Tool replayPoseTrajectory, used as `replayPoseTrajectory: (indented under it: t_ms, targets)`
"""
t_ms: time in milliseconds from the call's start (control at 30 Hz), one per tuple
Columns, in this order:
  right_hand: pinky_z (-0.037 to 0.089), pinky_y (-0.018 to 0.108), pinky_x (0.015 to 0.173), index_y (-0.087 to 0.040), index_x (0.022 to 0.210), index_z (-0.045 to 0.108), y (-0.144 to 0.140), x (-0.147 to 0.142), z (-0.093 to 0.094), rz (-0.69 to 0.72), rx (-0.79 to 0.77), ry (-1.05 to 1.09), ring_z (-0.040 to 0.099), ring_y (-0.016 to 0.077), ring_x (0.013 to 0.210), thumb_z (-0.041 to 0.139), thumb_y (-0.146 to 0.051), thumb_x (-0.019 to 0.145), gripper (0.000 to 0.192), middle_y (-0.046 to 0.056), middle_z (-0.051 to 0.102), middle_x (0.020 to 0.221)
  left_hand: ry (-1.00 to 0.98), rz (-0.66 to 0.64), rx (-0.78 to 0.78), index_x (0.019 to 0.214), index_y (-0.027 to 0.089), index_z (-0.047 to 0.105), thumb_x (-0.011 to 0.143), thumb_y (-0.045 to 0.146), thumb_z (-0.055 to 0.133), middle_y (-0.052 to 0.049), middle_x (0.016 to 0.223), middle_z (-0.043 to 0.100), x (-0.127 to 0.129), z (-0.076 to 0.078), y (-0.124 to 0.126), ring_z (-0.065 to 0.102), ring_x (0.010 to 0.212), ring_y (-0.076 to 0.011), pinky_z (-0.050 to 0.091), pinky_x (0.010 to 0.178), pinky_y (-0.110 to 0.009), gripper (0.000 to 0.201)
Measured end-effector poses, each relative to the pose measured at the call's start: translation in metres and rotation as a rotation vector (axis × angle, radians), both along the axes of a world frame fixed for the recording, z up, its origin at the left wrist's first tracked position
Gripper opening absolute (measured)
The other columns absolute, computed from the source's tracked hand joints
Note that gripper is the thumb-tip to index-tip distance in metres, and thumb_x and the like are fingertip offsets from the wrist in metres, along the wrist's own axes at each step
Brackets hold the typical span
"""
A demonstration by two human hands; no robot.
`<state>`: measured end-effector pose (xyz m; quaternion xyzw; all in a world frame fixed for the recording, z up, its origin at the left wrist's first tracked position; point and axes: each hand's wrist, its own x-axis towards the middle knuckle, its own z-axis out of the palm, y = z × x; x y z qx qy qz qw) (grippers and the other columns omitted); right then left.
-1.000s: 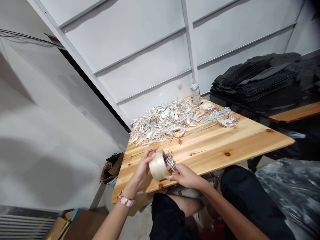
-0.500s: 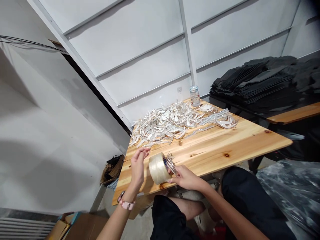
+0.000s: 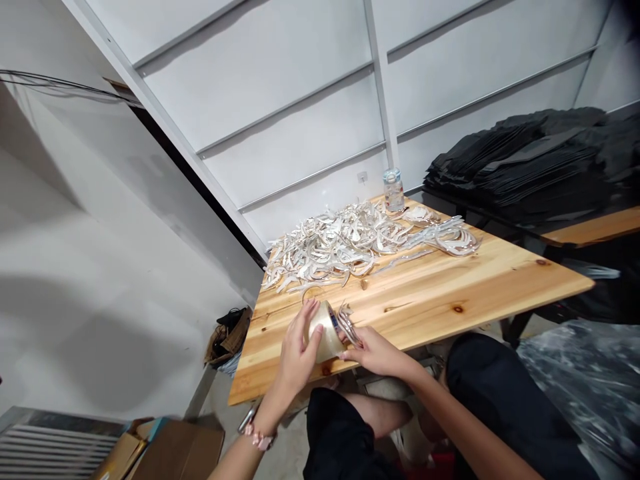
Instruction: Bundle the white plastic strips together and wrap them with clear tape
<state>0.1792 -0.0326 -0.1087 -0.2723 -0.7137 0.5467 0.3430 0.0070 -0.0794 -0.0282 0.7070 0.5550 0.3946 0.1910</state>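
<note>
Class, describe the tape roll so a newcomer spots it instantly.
Find the wooden table. At its near edge, between left hand and right hand, is the tape roll: a thick, yellowish cylinder, unlike the thin, curled strips piled beyond.

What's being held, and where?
The right hand holds a tape roll by its rim and strips by one end; the left hand touches the roll's outer side.

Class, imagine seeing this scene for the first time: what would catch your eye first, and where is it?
The tangled heap of pale strips across the far left of the wooden table stands out most. Next, at the near edge, the left hand touches a roll of clear tape while the right hand holds a bunch of shiny strips. A dark stack of sheets looms behind, at right.
</note>
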Motion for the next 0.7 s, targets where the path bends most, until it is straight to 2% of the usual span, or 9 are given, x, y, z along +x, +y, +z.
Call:
replayPoseTrajectory:
  t_ms: [100,167,233,300,367,433,567,700]
  targets:
    - [0.039,0.025,0.063,-0.017,0.088,0.063,0.000,0.000,-0.001,-0.007,0.007,-0.009,0.049,0.0155,0.066,0.066,-0.023,0.076,0.014,-0.001,0.059,0.074,-0.254,0.022,-0.141,0.132,0.023,0.050,0.086,0.033,0.060,-0.010,0.144,0.049,0.000,0.011,0.005,0.043,0.135,-0.0237,0.032,0.112,-0.038,0.048]
    - [0.039,0.025,0.064,-0.016,0.087,0.062,-0.002,0.001,-0.002,-0.007,0.017,-0.018,0.050,0.0163,0.068,0.066,-0.022,0.075,0.013,0.000,0.059,0.074,-0.384,0.159,-0.121,0.118,0.021,0.057,0.083,0.038,0.062,-0.011,0.135,0.056,-0.009,0.018,0.010,0.049,0.128,-0.0233,0.041,0.102,-0.034,0.039]
    - [0.039,0.025,0.066,-0.016,0.086,0.062,-0.002,0.001,-0.002,-0.003,0.036,-0.029,0.052,0.0174,0.070,0.065,-0.020,0.075,0.012,0.000,0.061,0.075,-0.474,0.316,-0.140,0.097,0.017,0.061,0.081,0.046,0.062,-0.010,0.111,0.065,-0.022,0.021,0.013,0.061,0.106,-0.0209,0.049,0.081,-0.028,0.033]
    - [0.039,0.025,0.066,-0.016,0.087,0.063,-0.003,0.001,-0.001,0.001,0.061,-0.042,0.053,0.0183,0.072,0.065,-0.020,0.075,0.012,0.001,0.063,0.077,-0.547,0.335,-0.373,0.079,0.016,0.058,0.080,0.057,0.059,-0.005,0.081,0.065,-0.035,0.019,0.013,0.062,0.076,-0.0158,0.047,0.062,-0.022,0.041]
    - [0.039,0.026,0.067,-0.016,0.088,0.064,-0.004,0.001,0.002,0.007,0.088,-0.055,0.054,0.0189,0.073,0.064,-0.020,0.076,0.013,0.001,0.064,0.077,-0.637,0.225,-0.703,0.073,0.015,0.058,0.082,0.064,0.053,-0.002,0.065,0.060,-0.043,0.012,0.010,0.057,0.058,-0.0123,0.044,0.054,-0.021,0.050]
    - [0.039,0.026,0.067,-0.017,0.088,0.065,-0.007,0.002,0.005,0.018,0.115,-0.070,0.055,0.0194,0.073,0.063,-0.019,0.076,0.012,0.001,0.066,0.077,-0.775,0.116,-0.876,0.080,0.014,0.063,0.085,0.063,0.051,-0.002,0.063,0.061,-0.044,0.003,0.004,0.059,0.056,-0.0121,0.046,0.056,-0.021,0.051]
    - [0.037,0.026,0.067,-0.017,0.079,0.065,-0.022,0.009,0.010,0.054,0.169,-0.110,0.059,0.0202,0.073,0.063,-0.016,0.074,0.005,0.002,0.068,0.076,-1.110,-0.102,-0.844,0.109,0.010,0.064,0.089,0.055,0.051,-0.010,0.083,0.072,-0.034,-0.014,-0.006,0.070,0.078,-0.0205,0.053,0.078,-0.030,0.051]
    - [0.037,0.026,0.066,-0.019,0.079,0.066,-0.036,0.020,0.013,0.069,0.221,-0.206,0.063,0.0209,0.075,0.061,-0.013,0.075,0.009,0.003,0.072,0.079,-1.330,-0.292,-0.930,0.121,0.008,0.060,0.087,0.054,0.051,-0.015,0.098,0.073,-0.018,-0.026,-0.006,0.069,0.098,-0.0304,0.045,0.097,-0.044,0.058]
